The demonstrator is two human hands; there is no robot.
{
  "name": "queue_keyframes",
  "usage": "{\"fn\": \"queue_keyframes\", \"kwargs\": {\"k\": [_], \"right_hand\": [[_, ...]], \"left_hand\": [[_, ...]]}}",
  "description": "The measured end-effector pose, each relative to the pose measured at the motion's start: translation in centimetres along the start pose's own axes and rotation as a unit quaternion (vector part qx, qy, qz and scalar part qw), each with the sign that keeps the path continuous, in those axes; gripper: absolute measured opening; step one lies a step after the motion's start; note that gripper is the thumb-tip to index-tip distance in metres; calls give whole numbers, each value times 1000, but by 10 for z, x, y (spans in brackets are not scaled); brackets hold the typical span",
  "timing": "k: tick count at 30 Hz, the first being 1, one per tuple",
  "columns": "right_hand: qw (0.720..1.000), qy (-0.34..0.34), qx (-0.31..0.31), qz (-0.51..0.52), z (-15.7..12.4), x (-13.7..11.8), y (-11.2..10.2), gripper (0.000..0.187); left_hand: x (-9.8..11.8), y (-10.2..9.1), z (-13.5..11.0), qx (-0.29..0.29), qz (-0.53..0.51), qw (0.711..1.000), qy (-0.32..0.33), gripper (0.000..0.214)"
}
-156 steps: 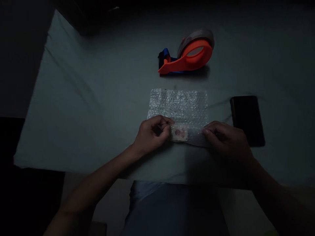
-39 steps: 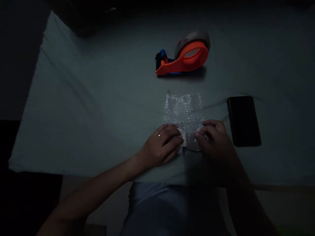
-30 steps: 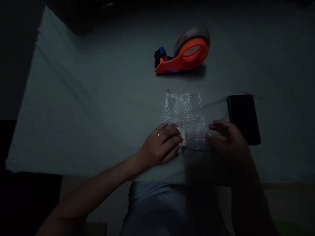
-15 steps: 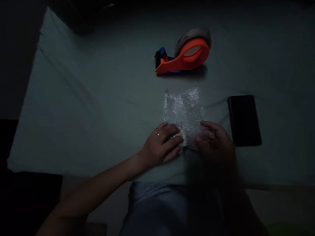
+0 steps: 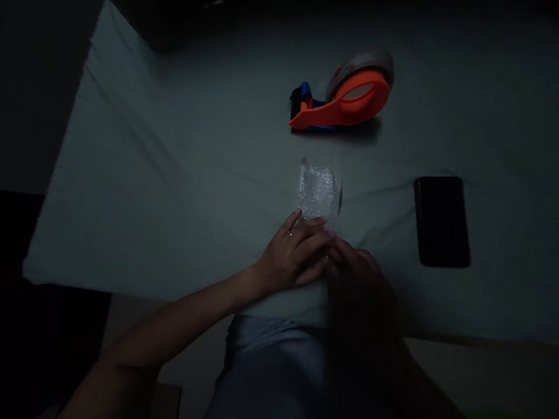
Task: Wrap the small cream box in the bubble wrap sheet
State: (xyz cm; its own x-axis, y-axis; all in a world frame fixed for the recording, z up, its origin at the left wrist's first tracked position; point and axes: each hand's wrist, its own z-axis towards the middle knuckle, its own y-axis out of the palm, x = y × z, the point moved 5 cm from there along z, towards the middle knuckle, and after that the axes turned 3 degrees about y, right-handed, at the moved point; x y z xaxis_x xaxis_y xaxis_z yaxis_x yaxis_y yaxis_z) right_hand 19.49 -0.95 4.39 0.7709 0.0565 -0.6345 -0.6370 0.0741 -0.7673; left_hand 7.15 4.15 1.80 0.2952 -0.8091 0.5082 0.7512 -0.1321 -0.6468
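Observation:
A sheet of clear bubble wrap [image 5: 317, 189] lies on the cloth-covered table, folded into a narrow strip. My left hand [image 5: 297, 250], with a ring on one finger, has its fingers curled over the near end of the strip. Pressed against those fingertips from the right is my right hand [image 5: 351, 262], in deep shadow, its fingers closed at the edge of the wrap. Whatever the wrap encloses is hidden under both hands.
An orange and blue tape dispenser [image 5: 345, 107] with a roll of tape stands beyond the wrap. To the right lies a black smartphone [image 5: 442, 222]. Pale green cloth [image 5: 174, 192] covers the table, and its near edge runs just in front of my lap.
My right hand has moved left to meet my left hand, folding the right part of the bubble wrap over. The wrap now looks narrower. The view has shifted slightly.

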Motion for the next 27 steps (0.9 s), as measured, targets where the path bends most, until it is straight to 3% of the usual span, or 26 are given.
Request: {"fn": "queue_keyframes", "kwargs": {"k": [3, 7, 10, 13, 15, 19, 23, 27], "right_hand": [[998, -46, -35, -37, 0, 3, 0, 36], [987, -128, -60, -82, 9, 4, -4, 28], [977, -163, -84, -103, 18, 6, -3, 19], [968, -221, -70, -94, 22, 5, -2, 21], [963, -248, -56, -93, 21, 6, -1, 24], [960, -260, -56, -91, 20, 8, 1, 23], [949, -306, -64, -52, 19, 4, -1, 25], [948, -312, -35, -59, 22, 3, -4, 22]], "left_hand": [[-5, -9, 1, -54, 9, 998, 42, 40], [-16, -22, 0, -57, 61, 995, 60, 31], [-15, -21, 0, -66, 85, 988, 107, 28], [-11, -17, 3, -70, 80, 987, 124, 22], [-12, -18, 8, -42, 67, 994, 76, 18], [-27, -27, 18, 51, 59, 994, -79, 19], [-34, -21, 29, 7, 59, 993, -105, 26], [-41, -16, 36, 1, 36, 982, -184, 32]]}}
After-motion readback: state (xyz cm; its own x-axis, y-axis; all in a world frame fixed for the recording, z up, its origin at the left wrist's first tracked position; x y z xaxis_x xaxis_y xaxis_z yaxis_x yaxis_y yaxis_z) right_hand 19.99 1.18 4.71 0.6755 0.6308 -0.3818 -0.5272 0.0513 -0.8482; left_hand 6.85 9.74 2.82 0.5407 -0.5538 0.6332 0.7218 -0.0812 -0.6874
